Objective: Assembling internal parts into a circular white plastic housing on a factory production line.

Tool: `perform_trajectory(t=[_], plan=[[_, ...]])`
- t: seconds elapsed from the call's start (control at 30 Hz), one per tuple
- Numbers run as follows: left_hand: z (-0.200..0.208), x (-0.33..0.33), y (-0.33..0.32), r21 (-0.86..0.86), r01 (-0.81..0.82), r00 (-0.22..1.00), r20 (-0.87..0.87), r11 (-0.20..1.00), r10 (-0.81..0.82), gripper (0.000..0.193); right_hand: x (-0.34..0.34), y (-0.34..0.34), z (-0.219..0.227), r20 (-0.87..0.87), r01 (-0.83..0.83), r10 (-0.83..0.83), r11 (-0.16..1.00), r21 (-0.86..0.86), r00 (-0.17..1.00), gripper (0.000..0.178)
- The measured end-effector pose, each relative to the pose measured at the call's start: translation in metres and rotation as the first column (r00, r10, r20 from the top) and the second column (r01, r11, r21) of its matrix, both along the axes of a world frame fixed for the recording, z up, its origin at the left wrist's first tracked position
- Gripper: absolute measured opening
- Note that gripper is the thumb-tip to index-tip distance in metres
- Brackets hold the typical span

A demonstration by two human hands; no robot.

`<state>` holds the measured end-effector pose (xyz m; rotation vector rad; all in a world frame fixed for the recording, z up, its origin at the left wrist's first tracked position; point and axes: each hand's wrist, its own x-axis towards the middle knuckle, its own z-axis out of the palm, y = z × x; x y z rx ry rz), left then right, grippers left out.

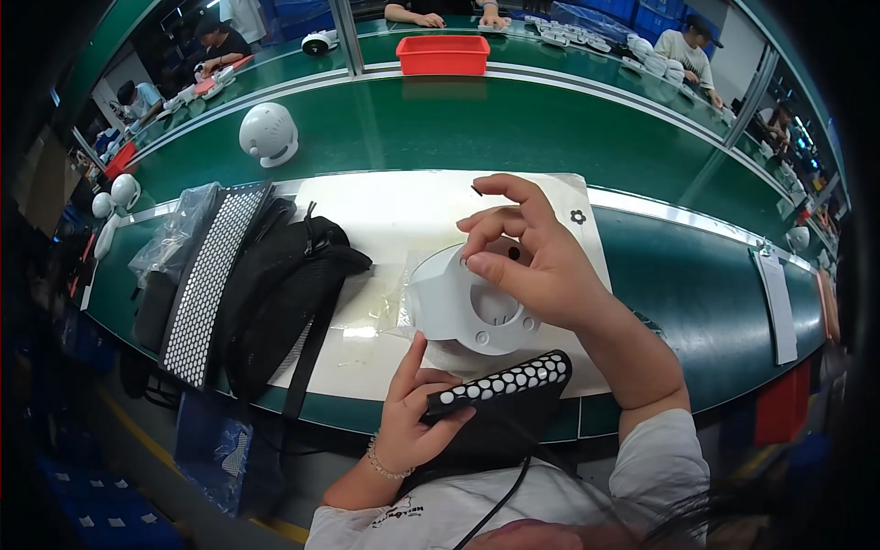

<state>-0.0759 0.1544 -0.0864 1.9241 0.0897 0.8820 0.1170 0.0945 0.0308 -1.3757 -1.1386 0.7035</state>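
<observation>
A white rounded plastic housing with a large round opening lies on the white work mat in front of me. My left hand grips a black sheet with white round spots, while its index finger reaches up to the housing's near-left edge. Over the far right of the housing is my right hand, its thumb and lower fingers at the housing's rim. Its index finger curls up apart from them, with a small black piece at the tip. A dark oval spot shows on the housing beneath this hand.
Left of the mat lie a black bag, a larger spotted sheet and clear plastic bags. Beyond stand a white round device and a red bin. A clipboard lies at right. Other people work across the line.
</observation>
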Motion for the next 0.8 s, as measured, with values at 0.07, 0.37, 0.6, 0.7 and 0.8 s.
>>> perform_trajectory(t=[0.07, 0.37, 0.6, 0.7, 0.8], plan=[[0.003, -0.001, 0.000, 0.081, -0.021, 0.999, -0.035, 0.996, 0.024, 0.034, 0.001, -0.001, 0.002, 0.058, -0.016, 0.019, 0.999, -0.040, 0.998, 0.055], [0.007, -0.001, 0.001, 0.083, -0.028, 0.998, -0.049, 0.996, 0.032, 0.035, 0.002, -0.011, -0.021, 0.391, 0.008, -0.069, 0.988, 0.156, 0.918, 0.041], [0.005, 0.001, -0.002, -0.017, -0.016, 1.000, -0.020, 1.000, 0.016, 0.032, -0.003, -0.025, -0.012, 0.736, -0.006, -0.113, 0.988, 0.157, 0.668, 0.036], [0.006, -0.001, -0.002, 0.017, -0.025, 0.998, -0.050, 1.000, 0.026, 0.030, -0.009, -0.035, -0.018, 0.570, -0.016, -0.035, 0.996, 0.084, 0.821, 0.024], [0.009, 0.001, -0.003, 0.020, -0.006, 0.999, -0.038, 1.000, 0.007, 0.029, -0.013, -0.042, -0.022, 0.518, -0.019, -0.012, 0.998, 0.055, 0.856, 0.014]])
